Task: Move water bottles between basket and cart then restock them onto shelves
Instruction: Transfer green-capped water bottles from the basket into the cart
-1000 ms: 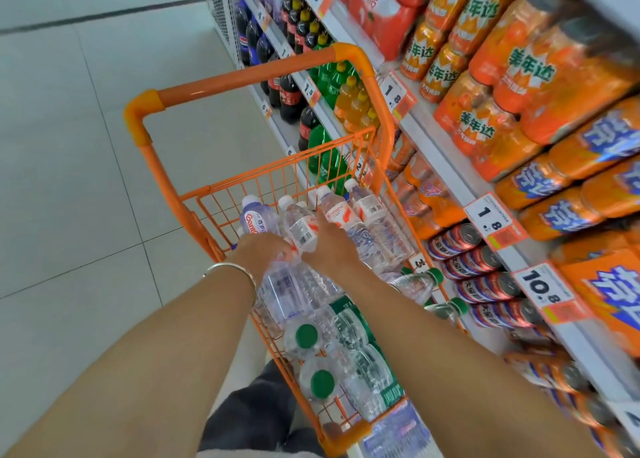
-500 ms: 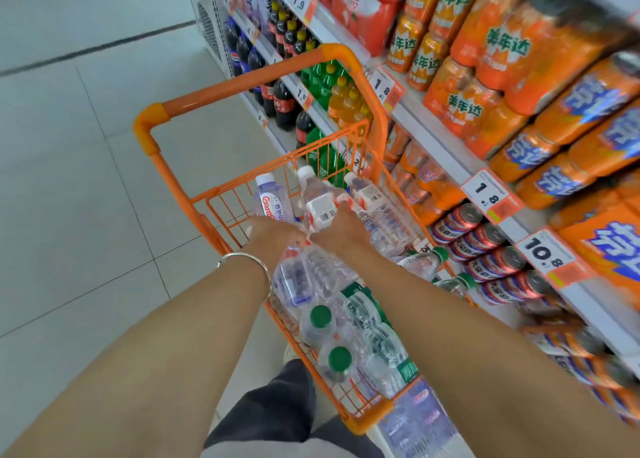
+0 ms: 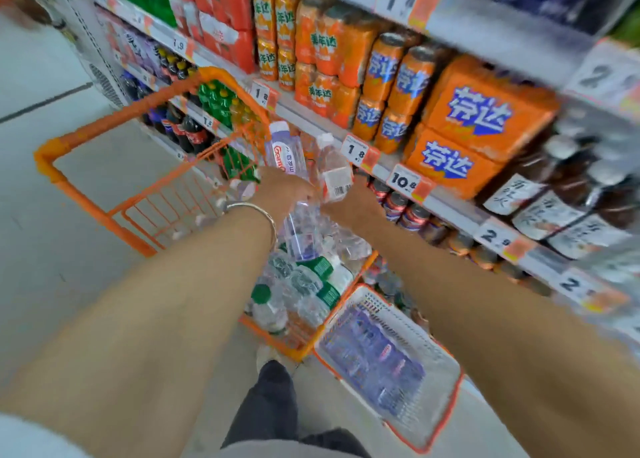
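The fingers of the left hand [image 3: 284, 189] were wrapped round a purple-labelled bottle [image 3: 286, 152] with "Ganten" in red on its label. It stood nearly upright, its white cap above the fist and its clear base below. A silver bangle [image 3: 254, 210] sat on that wrist. Just beside it, the fingers of the right hand [image 3: 358, 205] grasped a clear bottle [image 3: 333, 173] with a white label and a barcode; the brand could not be read. Both bottles were held over the orange wire cart [image 3: 114, 125], at the side nearest the shelves [image 3: 450, 206].

In the cart lay a heap of water bottles, too blurred to count. One green cap [image 3: 260, 293] and two green labels showed among them. Touching the cart's near corner, a white basket [image 3: 437, 355] with an orange rim stood on the floor with purple-labelled bottles lying in it.

On the shelf edges six price tags could be read: "1.9" [image 3: 178, 44], "1.5" [image 3: 207, 122], "1.8" [image 3: 261, 94], "1.8" again [image 3: 356, 151], "10.8" [image 3: 401, 182] and "2.9" [image 3: 496, 237]. Above them stood orange cans marked "美年达" [image 3: 320, 66], four orange cans marked "芬达" [image 3: 412, 76] and two orange cartons with "芬达" in white on blue [image 3: 479, 114]. Dark bottles with white labels [image 3: 540, 211] stood further right, their writing too blurred to read.
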### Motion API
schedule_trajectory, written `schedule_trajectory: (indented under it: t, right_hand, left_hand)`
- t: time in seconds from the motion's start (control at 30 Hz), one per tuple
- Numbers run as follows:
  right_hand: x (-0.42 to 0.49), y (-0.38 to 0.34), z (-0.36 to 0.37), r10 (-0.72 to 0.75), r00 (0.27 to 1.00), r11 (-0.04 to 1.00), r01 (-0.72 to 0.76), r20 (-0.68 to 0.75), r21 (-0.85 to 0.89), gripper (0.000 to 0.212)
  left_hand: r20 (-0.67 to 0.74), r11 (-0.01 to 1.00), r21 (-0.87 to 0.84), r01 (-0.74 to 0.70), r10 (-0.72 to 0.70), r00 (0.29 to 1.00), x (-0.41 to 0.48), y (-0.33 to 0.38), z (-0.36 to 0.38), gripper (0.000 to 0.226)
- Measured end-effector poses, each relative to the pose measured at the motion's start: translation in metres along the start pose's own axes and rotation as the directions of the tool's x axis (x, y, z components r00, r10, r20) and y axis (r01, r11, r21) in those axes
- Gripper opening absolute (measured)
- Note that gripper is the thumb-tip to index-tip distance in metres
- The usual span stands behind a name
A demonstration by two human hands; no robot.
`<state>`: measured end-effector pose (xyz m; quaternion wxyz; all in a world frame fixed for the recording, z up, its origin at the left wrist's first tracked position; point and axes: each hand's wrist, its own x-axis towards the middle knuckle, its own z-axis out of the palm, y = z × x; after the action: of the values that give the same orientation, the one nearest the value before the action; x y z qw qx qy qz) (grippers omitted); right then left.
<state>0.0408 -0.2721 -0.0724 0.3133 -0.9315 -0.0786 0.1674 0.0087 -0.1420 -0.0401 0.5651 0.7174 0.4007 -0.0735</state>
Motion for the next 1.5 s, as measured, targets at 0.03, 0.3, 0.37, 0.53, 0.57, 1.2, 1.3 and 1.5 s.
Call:
schedule_trajectory:
  t: [0.03, 0.3, 0.37, 0.53, 0.57, 1.2, 1.3, 1.5]
  right_hand:
    - [-0.01, 0.015, -0.009, 0.027, 1.0, 1.0, -0.026, -0.014, 0.007, 0.081]
    - [-0.073, 0.153, -0.048, 0.375, 0.92, 0.924, -0.36, -0.113, 0.129, 0.089]
    - [-0.085, 0.185, -0.05, 0.457, 0.878, 0.886, -0.438, -0.139, 0.151, 0.094]
    - [-0.121, 0.266, -0.043, 0.643, 0.754, 0.757, -0.6, -0.135, 0.26, 0.09]
    - [-0.126, 0.281, -0.04, 0.662, 0.739, 0.741, -0.618, -0.13, 0.262, 0.092]
    - [-0.099, 0.641, 0.236, 0.851, 0.522, 0.471, -0.803, 0.05, 0.365, 0.082]
    - [-0.082, 0.676, 0.276, 0.856, 0.516, 0.474, -0.807, 0.031, 0.353, 0.078]
    - [-0.071, 0.712, 0.324, 0.927, 0.376, 0.344, -0.848, 0.0, 0.402, 0.075]
  left_hand:
    - [0.046, 1.0, -0.028, -0.013, 0.015, 0.999, -0.011, -0.001, 0.018, 0.085]
    - [0.283, 0.973, 0.21, -0.09, 0.028, 0.959, -0.051, -0.034, 0.174, 0.068]
    - [0.361, 0.946, 0.308, -0.102, -0.017, 0.932, -0.058, -0.041, 0.203, 0.076]
    - [0.509, 0.878, 0.449, -0.163, -0.102, 0.854, -0.067, -0.086, 0.294, 0.129]
    - [0.527, 0.874, 0.454, -0.174, -0.106, 0.843, -0.069, -0.096, 0.309, 0.118]
    - [0.451, 0.651, 0.74, -0.17, -0.292, 0.843, 0.067, -0.439, 0.57, 0.117]
    - [0.445, 0.632, 0.753, -0.182, -0.286, 0.849, 0.098, -0.48, 0.597, 0.115]
    - [0.421, 0.618, 0.766, -0.174, -0.28, 0.863, 0.133, -0.544, 0.633, 0.102]
